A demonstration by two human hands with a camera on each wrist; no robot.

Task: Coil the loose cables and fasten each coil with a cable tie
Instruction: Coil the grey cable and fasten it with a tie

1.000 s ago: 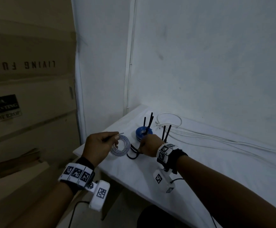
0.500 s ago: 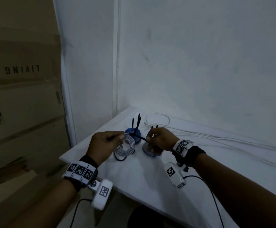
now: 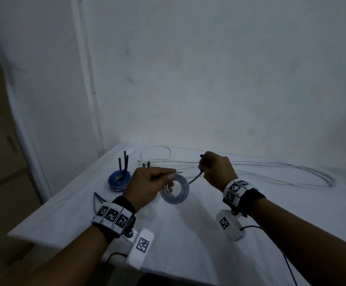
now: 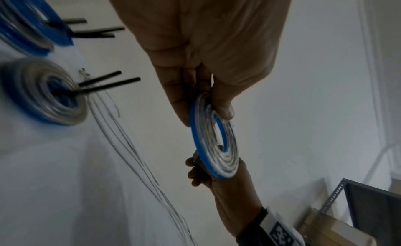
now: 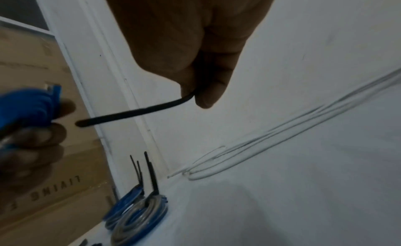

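Observation:
My left hand pinches a small flat coil of clear and blue cable at its top edge and holds it upright above the white table. In the left wrist view the coil hangs from the fingers. My right hand is just right of the coil and pinches a black cable tie whose free end points toward the coil. In the right wrist view the tie sticks out leftward from the thumb and finger.
Two tied coils lie at the table's back left, a blue one and a second, each with black tie tails standing up. Loose white cable runs along the back right. Spare black ties lie near the left edge. Cardboard boxes stand left.
My right hand has lifted off the coils on the table and moved right with a black tie. The left hand keeps the small coil raised.

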